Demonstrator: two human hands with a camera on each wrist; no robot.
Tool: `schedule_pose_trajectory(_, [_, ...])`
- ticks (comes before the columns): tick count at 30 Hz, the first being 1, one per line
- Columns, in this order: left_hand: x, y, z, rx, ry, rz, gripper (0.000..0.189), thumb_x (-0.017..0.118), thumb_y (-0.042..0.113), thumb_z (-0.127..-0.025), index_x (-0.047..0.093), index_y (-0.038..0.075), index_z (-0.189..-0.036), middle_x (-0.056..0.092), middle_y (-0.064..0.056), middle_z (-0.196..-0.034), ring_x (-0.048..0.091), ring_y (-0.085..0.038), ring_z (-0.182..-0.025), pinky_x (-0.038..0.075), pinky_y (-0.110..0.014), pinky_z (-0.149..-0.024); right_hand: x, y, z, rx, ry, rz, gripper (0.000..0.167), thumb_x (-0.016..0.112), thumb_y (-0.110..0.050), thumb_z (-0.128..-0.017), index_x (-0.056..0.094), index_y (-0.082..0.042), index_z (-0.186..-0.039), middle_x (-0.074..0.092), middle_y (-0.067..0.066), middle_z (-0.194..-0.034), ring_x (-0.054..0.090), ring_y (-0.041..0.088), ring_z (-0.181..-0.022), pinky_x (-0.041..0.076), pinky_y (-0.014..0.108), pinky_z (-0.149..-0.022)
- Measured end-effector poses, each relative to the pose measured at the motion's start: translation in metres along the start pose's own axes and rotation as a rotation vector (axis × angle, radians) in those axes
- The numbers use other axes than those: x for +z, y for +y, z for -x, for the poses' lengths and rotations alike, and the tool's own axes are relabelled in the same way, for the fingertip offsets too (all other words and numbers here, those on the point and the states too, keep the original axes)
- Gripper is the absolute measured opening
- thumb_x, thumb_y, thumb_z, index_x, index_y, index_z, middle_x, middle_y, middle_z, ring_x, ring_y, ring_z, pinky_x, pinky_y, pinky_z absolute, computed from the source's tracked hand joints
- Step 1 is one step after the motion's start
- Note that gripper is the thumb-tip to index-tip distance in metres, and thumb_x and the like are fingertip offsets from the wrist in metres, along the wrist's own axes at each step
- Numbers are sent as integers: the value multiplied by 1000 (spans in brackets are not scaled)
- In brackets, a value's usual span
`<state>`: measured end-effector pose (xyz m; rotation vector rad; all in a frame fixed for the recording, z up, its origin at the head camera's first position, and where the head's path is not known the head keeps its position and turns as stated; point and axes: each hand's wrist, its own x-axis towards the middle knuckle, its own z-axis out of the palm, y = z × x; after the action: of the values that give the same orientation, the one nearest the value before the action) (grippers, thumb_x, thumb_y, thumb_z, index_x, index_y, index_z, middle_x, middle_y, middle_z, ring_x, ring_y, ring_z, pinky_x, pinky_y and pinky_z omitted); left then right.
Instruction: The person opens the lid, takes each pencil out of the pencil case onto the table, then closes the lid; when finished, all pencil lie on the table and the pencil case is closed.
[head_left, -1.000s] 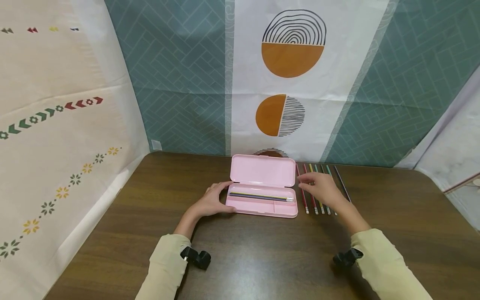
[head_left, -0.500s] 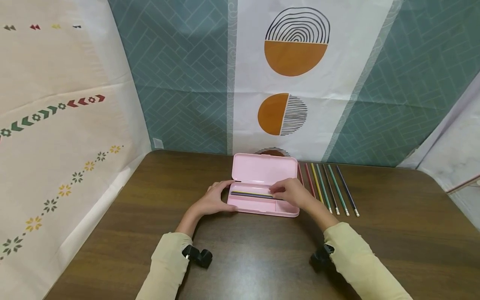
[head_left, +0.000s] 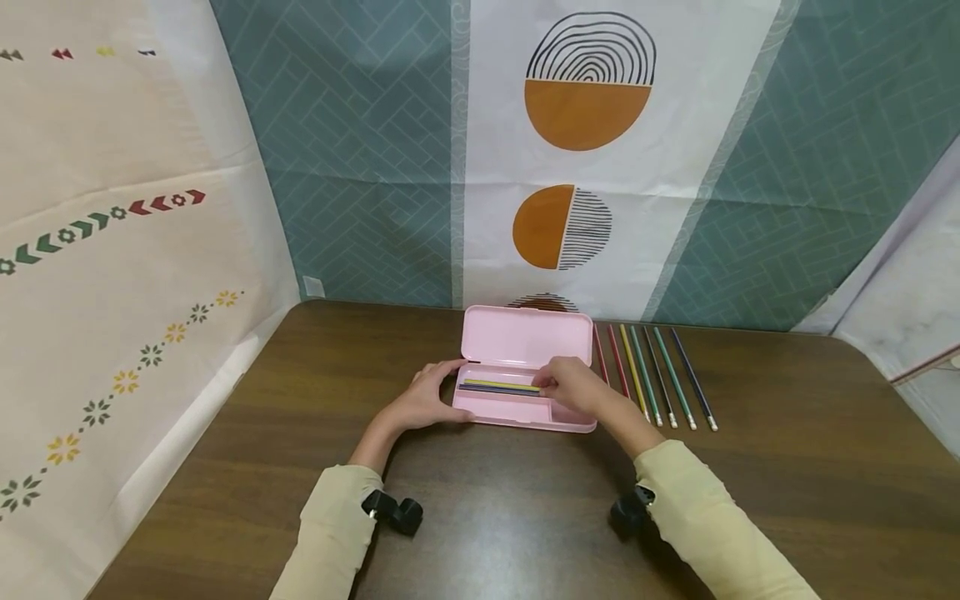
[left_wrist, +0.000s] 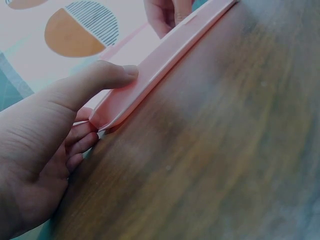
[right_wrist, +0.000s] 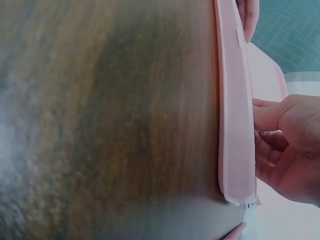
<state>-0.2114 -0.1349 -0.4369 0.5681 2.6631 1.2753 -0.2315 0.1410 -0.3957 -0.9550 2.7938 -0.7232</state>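
Note:
A pink pencil case lies with its lid raised near the back of the table. My left hand grips its left end; in the left wrist view the thumb presses the front wall, with the other fingers behind the end. Over the right part of the tray, my right hand pinches the right end of a yellow pencil. Dark pencils lie just in front of it in the rear compartment. The right fingertips are hidden behind the case's wall in the right wrist view.
To the right of the case, several pencils lie side by side in a row, among them a red pencil, a teal pencil and a blue pencil. Patterned cloth hangs behind the wooden table.
My right hand has moved left from the pencil row into the case and taken hold of the yellow pencil, which now shows more clearly. The left hand has stayed on the case.

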Motion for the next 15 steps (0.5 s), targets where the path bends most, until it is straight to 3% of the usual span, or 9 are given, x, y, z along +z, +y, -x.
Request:
schedule_pose_trajectory(9, [0,-1,0,7,0,0,88,84,32,-69,44,6,-143,48,-12,-139,37,-29,-123,30,-52,-102,2,-1,3,13,17,51,9,68,4,-86,73,0,-92,67,7,-82,57,18,-72,52,37,-76])
schedule_pose_trajectory(15, [0,-2,0,11,4,-13,89,84,33,-69,44,6,-143,47,-12,-139,37,-29,-124,30,-52,-101,-6,-2,3,-16,82,43,9,66,5,-86,72,1,-91,68,7,-83,56,19,-72,51,39,-74])
